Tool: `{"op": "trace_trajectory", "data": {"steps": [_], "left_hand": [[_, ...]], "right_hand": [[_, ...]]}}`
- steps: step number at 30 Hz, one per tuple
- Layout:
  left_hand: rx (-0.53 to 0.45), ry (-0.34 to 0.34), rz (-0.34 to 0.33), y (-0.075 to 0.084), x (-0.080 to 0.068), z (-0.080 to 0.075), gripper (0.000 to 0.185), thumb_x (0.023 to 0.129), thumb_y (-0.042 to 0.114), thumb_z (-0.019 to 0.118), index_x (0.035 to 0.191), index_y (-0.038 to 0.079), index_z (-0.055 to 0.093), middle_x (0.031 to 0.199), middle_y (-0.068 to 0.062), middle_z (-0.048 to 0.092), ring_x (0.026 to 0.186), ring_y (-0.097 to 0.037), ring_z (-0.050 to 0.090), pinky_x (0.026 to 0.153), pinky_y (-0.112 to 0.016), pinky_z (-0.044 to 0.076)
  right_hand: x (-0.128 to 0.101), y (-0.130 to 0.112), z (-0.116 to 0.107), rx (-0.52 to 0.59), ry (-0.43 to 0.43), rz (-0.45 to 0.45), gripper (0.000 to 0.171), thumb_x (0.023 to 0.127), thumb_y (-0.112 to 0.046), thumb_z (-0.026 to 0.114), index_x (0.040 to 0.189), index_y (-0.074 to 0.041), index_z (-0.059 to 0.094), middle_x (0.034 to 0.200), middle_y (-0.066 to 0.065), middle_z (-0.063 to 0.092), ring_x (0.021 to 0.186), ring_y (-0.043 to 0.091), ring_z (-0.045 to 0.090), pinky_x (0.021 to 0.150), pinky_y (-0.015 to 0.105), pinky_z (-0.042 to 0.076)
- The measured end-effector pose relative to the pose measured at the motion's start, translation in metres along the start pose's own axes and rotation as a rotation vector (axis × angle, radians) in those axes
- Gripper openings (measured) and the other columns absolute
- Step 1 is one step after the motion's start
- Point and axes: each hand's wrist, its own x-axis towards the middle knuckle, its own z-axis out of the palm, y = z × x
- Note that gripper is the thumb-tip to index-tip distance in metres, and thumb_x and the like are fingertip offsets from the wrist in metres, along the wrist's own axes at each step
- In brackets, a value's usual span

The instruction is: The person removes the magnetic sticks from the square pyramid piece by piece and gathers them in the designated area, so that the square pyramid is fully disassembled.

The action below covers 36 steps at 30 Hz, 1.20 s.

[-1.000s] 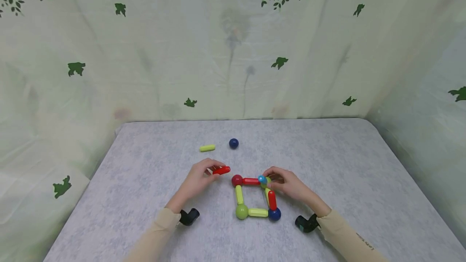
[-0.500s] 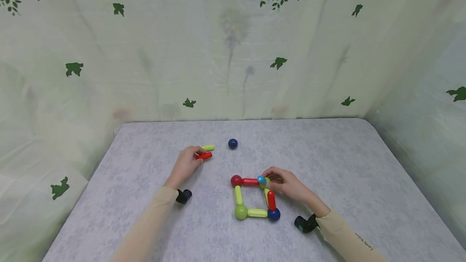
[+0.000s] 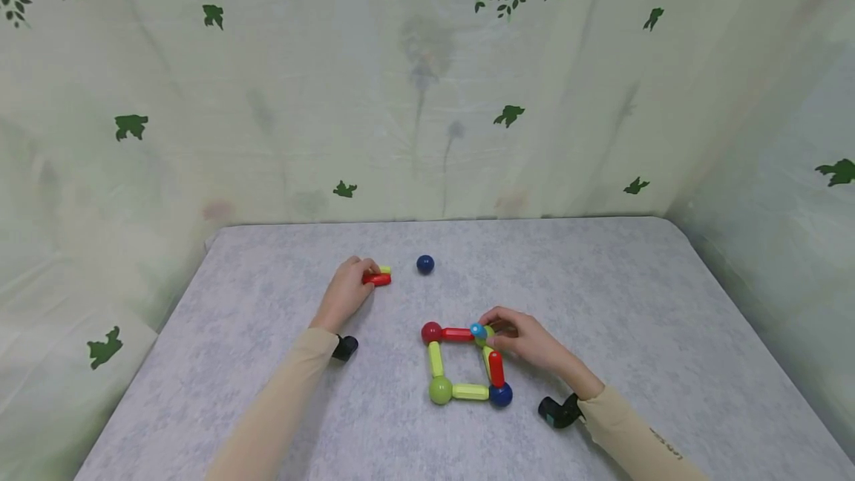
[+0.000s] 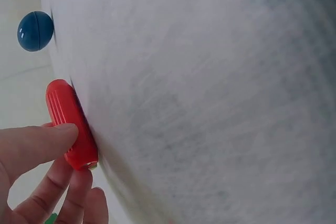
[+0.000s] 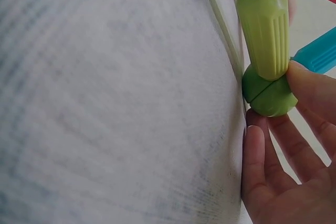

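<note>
Carried back from the square frame (image 3: 464,362), the red rod (image 3: 377,279) stays pinched in the left hand (image 3: 347,289) beside a yellow-green rod (image 3: 384,269); magnets may snap them together, while the right hand (image 3: 528,340) grips the corner ball (image 5: 268,95).

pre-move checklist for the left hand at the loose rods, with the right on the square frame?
1. Left hand grips the red rod: ok, fingers pinch it in the left wrist view.
2. Yellow rod within reach: ok, it lies right beside the red rod, mostly hidden by the hand.
3. Left hand also holds the yellow rod: cannot tell.
4. Right hand steadies the frame: ok, fingers touch the green ball at its far right corner.
5. Frame closed: ok, four balls joined by rods.
6. Loose blue ball apart from the hands: ok.
</note>
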Motion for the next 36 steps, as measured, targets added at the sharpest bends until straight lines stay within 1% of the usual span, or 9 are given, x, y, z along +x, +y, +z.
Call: {"op": "trace_trajectory", "data": {"steps": [4,10,13,16,20,24,28,31,36], "left_hand": [[-0.012,0.023,-0.02,0.001,-0.001,0.0,0.021,0.083,-0.004,0.068,0.102,0.003,0.064,0.098,-0.015,0.056,0.089,-0.03,0.054,0.08,-0.043,0.047],[-0.102,0.068,-0.024,0.005,-0.005,0.0,0.021,0.084,-0.004,0.066,0.103,0.002,0.062,0.101,-0.015,0.054,0.094,-0.03,0.052,0.084,-0.042,0.047],[-0.174,0.084,0.026,0.009,-0.009,0.002,0.021,0.084,-0.004,0.066,0.104,0.002,0.063,0.1,-0.013,0.054,0.095,-0.03,0.053,0.085,-0.042,0.048],[-0.247,0.087,0.117,0.015,-0.015,0.005,0.021,0.083,-0.007,0.066,0.102,0.001,0.063,0.099,-0.012,0.055,0.094,-0.029,0.056,0.085,-0.042,0.048],[-0.297,0.06,0.214,0.025,-0.024,0.008,0.022,0.082,-0.007,0.067,0.101,0.001,0.064,0.099,-0.012,0.058,0.094,-0.027,0.057,0.084,-0.042,0.048],[-0.315,0.018,0.234,0.035,-0.033,0.011,0.022,0.083,-0.005,0.068,0.103,0.003,0.064,0.1,-0.011,0.061,0.093,-0.025,0.057,0.083,-0.04,0.048],[-0.344,0.006,0.26,0.045,-0.041,0.012,0.023,0.082,-0.005,0.07,0.103,0.003,0.064,0.101,-0.01,0.061,0.093,-0.025,0.058,0.081,-0.042,0.049],[-0.359,-0.003,0.311,0.052,-0.046,0.014,0.024,0.082,-0.005,0.071,0.103,0.004,0.064,0.101,-0.011,0.062,0.092,-0.028,0.059,0.079,-0.042,0.05],[-0.417,-0.073,0.418,0.063,-0.054,0.02,0.023,0.085,-0.002,0.069,0.107,0.002,0.062,0.102,-0.013,0.062,0.09,-0.026,0.061,0.076,-0.037,0.052]], "right_hand": [[0.0,0.0,0.0,-0.006,-0.001,-0.002,0.02,0.091,-0.009,0.063,0.111,-0.014,0.062,0.111,-0.001,0.061,0.106,0.023,0.056,0.09,0.04,0.045],[0.0,0.0,0.0,-0.01,0.0,-0.001,0.02,0.091,-0.009,0.063,0.111,-0.014,0.062,0.11,-0.001,0.061,0.106,0.023,0.056,0.09,0.04,0.045],[0.0,0.001,-0.001,-0.001,-0.004,-0.003,0.021,0.091,-0.009,0.063,0.112,-0.013,0.062,0.111,0.0,0.061,0.107,0.024,0.056,0.091,0.041,0.045],[0.0,0.002,-0.003,0.008,-0.01,-0.006,0.021,0.091,-0.01,0.063,0.112,-0.013,0.062,0.112,0.0,0.061,0.109,0.025,0.056,0.092,0.042,0.045],[0.0,0.003,-0.004,0.004,-0.01,-0.017,0.021,0.091,-0.009,0.064,0.112,-0.011,0.062,0.111,0.001,0.061,0.109,0.026,0.056,0.092,0.042,0.046],[-0.001,0.002,-0.006,-0.008,0.009,-0.019,0.022,0.089,-0.008,0.067,0.11,-0.009,0.062,0.11,0.003,0.062,0.105,0.027,0.057,0.089,0.042,0.047],[-0.003,0.001,-0.007,-0.034,0.041,-0.001,0.022,0.086,-0.011,0.071,0.106,-0.009,0.062,0.106,0.002,0.062,0.098,0.023,0.059,0.084,0.039,0.049],[-0.005,0.002,-0.007,-0.056,0.063,0.004,0.022,0.085,-0.012,0.073,0.104,-0.01,0.061,0.102,0.002,0.062,0.093,0.021,0.06,0.081,0.036,0.049],[-0.009,0.002,-0.008,-0.082,0.081,-0.001,0.023,0.084,-0.014,0.074,0.099,-0.01,0.058,0.095,0.001,0.06,0.083,0.019,0.058,0.07,0.031,0.049]]}}
